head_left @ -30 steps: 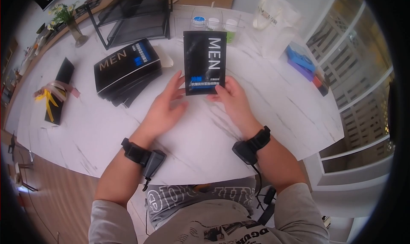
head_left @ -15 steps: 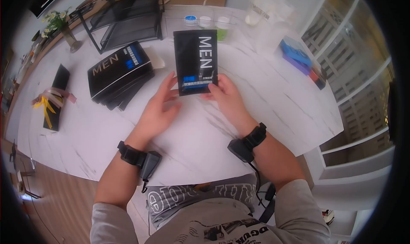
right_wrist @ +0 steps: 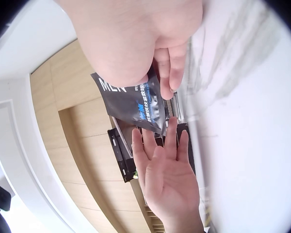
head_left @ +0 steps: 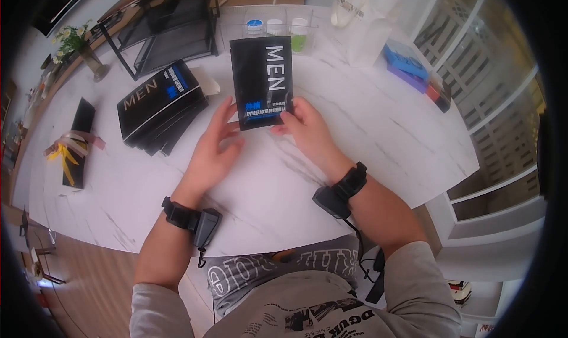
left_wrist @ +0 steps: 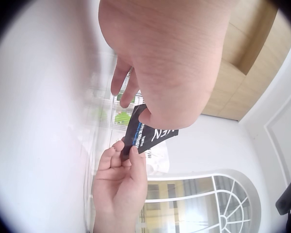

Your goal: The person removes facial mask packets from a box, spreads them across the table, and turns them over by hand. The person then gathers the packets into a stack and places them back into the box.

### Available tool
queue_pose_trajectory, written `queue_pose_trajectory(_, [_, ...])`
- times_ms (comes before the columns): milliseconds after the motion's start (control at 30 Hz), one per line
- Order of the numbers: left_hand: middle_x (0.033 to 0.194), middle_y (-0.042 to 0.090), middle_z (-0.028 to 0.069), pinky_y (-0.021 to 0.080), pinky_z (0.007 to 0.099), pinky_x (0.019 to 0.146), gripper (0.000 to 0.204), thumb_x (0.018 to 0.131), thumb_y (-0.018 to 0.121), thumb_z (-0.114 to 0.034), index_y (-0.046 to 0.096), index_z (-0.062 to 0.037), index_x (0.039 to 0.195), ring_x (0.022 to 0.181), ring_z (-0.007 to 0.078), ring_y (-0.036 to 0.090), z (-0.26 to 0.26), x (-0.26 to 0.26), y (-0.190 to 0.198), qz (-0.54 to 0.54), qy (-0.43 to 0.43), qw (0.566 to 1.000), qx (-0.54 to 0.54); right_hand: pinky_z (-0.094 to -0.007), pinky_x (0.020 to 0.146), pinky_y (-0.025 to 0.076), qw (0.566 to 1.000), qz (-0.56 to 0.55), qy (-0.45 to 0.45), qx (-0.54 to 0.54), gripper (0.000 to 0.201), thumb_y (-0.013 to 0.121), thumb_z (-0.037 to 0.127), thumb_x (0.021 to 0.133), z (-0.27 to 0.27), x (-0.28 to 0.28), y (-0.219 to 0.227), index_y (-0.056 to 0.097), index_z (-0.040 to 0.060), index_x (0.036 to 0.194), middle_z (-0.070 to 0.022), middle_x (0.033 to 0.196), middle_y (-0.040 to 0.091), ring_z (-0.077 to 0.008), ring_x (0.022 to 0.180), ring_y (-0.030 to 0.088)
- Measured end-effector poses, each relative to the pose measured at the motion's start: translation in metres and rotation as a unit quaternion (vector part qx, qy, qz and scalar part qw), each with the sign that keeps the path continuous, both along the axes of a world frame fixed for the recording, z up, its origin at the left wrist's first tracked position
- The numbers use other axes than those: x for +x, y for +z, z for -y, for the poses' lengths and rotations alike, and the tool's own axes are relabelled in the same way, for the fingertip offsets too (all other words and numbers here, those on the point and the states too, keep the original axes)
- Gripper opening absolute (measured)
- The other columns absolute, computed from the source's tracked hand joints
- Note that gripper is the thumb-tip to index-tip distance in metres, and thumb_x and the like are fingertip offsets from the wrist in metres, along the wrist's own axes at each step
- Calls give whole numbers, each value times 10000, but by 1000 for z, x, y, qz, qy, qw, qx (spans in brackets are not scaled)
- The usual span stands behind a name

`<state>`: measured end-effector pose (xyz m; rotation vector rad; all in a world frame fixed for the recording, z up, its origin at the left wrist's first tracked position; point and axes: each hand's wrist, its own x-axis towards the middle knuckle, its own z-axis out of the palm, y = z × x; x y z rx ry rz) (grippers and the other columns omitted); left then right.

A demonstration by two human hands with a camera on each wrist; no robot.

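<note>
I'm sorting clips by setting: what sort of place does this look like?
Probably a home, perhaps its dining or living area, though I can't be certain: there's a white marble-patterned table, a slim brownish vase of white flowers and a brown wood-look floor.

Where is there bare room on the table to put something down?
The marbled tabletop is bare from the left hand and right hand down to its near edge, and between the right hand and the blue box. The back is crowded: black mesh rack, lidded jars, paper bag.
</note>
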<state>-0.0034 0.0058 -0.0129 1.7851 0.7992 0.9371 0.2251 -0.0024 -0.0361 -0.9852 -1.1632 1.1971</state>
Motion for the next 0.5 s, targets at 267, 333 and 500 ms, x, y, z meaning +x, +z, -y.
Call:
queue_pose_trajectory(267, [1564, 345, 130, 424, 350, 1027, 770, 904, 516, 84, 175, -86, 1574, 1255, 220, 524, 1, 1, -1, 5, 2, 1000, -1, -274, 728, 559, 1000, 12, -11, -5, 184, 478, 50, 1022, 2, 0, 3, 495, -29, 1187, -118, 1019, 666, -170, 820, 705])
queue_pose_trajectory(333, [1562, 349, 131, 429, 342, 1020, 769, 903, 517, 87, 180, -83, 1572, 1247, 218, 532, 1, 1, 2, 0, 7, 1000, -4, -273, 727, 560, 1000, 16, -11, -9, 186, 478, 49, 1021, 1, -1, 3, 495, -28, 1189, -117, 1016, 668, -172, 819, 706])
queue_pose_trajectory(500, [1559, 354, 132, 441, 335, 1006, 767, 900, 524, 86, 192, -84, 1570, 1237, 218, 543, 2, 2, 4, -14, 7, 1000, 0, -269, 729, 558, 1000, 19, -13, -14, 183, 478, 47, 1021, 2, 0, 5, 496, -26, 1189, -115, 1020, 668, -173, 821, 706])
